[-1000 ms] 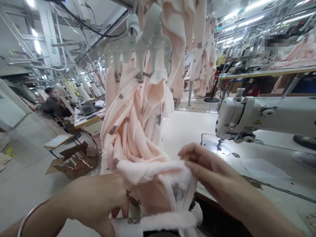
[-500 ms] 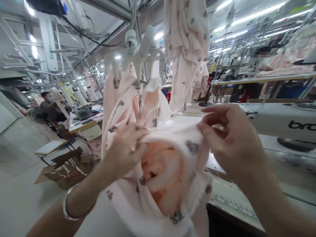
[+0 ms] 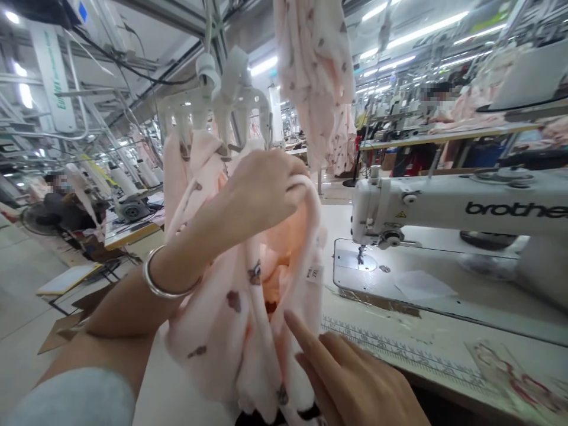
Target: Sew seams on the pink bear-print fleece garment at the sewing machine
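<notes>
A pale pink printed garment (image 3: 213,331) hangs in front of me, its round, bound opening facing me and an orange-tinted inside showing. At the top of that opening, my left hand (image 3: 266,186), a silver bangle on its wrist, is closed on the garment's edge. My right hand (image 3: 359,378) is lower down, palm downward with fingers stretched out, the index fingertip against the garment's front. A small white size label (image 3: 314,273) marked 2XL shows at the opening's right side.
A white brother sewing machine (image 3: 426,207) stands on the table to the right, with a printed ruler strip (image 3: 399,349) along the front. Behind my left hand, pink garments hang from a white hanger clamp (image 3: 242,100). A person (image 3: 66,201) sits at far left.
My left hand has moved up and right to the opening's top edge. My right hand has left that edge and dropped to the lower front. The view has swung right, showing more of the machine.
</notes>
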`<state>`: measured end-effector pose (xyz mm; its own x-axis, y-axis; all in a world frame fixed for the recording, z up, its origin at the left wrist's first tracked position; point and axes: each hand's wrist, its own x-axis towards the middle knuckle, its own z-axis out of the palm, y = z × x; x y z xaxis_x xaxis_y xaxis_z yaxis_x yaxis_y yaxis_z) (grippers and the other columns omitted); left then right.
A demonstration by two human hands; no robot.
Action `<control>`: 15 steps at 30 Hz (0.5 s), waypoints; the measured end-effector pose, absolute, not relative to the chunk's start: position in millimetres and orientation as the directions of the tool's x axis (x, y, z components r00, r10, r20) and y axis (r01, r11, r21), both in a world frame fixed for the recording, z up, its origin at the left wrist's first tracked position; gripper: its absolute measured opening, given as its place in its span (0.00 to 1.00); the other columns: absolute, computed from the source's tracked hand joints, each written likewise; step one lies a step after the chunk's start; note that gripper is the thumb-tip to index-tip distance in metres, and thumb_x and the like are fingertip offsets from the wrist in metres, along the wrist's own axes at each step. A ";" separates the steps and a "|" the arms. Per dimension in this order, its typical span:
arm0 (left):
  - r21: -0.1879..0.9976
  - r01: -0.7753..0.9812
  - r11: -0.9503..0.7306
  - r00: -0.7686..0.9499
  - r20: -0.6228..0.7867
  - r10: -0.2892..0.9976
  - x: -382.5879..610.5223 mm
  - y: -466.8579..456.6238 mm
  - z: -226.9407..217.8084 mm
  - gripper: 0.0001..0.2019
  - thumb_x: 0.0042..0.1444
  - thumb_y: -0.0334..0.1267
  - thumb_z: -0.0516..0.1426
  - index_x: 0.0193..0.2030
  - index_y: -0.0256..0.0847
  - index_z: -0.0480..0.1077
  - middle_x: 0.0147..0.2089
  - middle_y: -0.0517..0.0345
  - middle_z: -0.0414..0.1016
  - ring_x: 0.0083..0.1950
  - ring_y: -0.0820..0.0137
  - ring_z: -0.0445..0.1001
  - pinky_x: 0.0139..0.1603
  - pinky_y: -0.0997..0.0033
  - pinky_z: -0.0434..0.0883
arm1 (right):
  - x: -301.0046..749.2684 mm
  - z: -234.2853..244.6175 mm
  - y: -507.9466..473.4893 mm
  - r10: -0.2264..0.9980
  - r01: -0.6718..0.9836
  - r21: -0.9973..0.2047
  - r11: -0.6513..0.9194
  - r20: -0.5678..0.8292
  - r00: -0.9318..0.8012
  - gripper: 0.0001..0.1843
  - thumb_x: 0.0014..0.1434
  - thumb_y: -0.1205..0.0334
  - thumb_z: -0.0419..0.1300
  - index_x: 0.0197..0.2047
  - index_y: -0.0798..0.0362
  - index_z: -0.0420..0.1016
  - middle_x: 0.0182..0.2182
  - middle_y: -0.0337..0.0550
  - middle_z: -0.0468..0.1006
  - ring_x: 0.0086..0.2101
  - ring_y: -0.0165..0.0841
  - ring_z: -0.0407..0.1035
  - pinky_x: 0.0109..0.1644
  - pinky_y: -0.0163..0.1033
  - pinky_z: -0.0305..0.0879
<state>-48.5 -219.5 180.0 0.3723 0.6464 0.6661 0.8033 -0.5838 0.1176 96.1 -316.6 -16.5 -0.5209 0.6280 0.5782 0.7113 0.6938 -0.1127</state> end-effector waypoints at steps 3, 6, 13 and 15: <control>0.023 0.779 -0.627 0.495 0.593 0.636 -34.0 -227.4 183.1 0.10 0.52 0.32 0.52 0.34 0.41 0.75 0.29 0.59 0.72 0.39 0.66 0.72 0.45 0.65 0.66 | 95.4 8.1 -296.4 0.688 0.866 0.014 0.500 0.601 -0.407 0.18 0.65 0.62 0.48 0.57 0.54 0.64 0.26 0.42 0.74 0.18 0.34 0.68 0.16 0.36 0.54; -0.011 0.787 -0.617 0.500 0.599 0.626 -42.7 -227.4 185.3 0.08 0.51 0.32 0.53 0.32 0.41 0.75 0.28 0.58 0.71 0.40 0.65 0.72 0.45 0.64 0.65 | 122.7 4.8 -282.2 0.726 0.914 -0.008 0.407 0.610 -0.318 0.10 0.64 0.66 0.48 0.42 0.52 0.69 0.28 0.42 0.74 0.22 0.35 0.71 0.19 0.36 0.54; 0.048 0.848 -0.527 0.431 0.517 0.740 -76.7 -205.9 169.0 0.09 0.53 0.34 0.52 0.24 0.38 0.67 0.23 0.59 0.64 0.34 0.67 0.70 0.41 0.67 0.65 | 182.3 -14.4 -283.9 0.462 0.852 0.097 0.514 0.806 -0.370 0.13 0.60 0.76 0.48 0.45 0.56 0.68 0.43 0.52 0.69 0.44 0.46 0.64 0.45 0.50 0.61; 0.147 0.833 -0.534 0.402 0.501 0.766 -70.5 -202.4 166.8 0.09 0.55 0.34 0.49 0.26 0.38 0.66 0.25 0.60 0.65 0.32 0.70 0.68 0.37 0.69 0.64 | 163.6 -27.3 -290.2 0.481 0.740 -0.040 0.672 0.783 -0.394 0.12 0.61 0.75 0.49 0.45 0.56 0.67 0.43 0.51 0.67 0.44 0.43 0.62 0.45 0.48 0.63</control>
<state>-70.5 -202.4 166.8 0.4025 0.7659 0.5014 0.8326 -0.5340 0.1473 163.6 -290.2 -27.3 -0.3940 0.4806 0.7835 0.7398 0.6716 -0.0399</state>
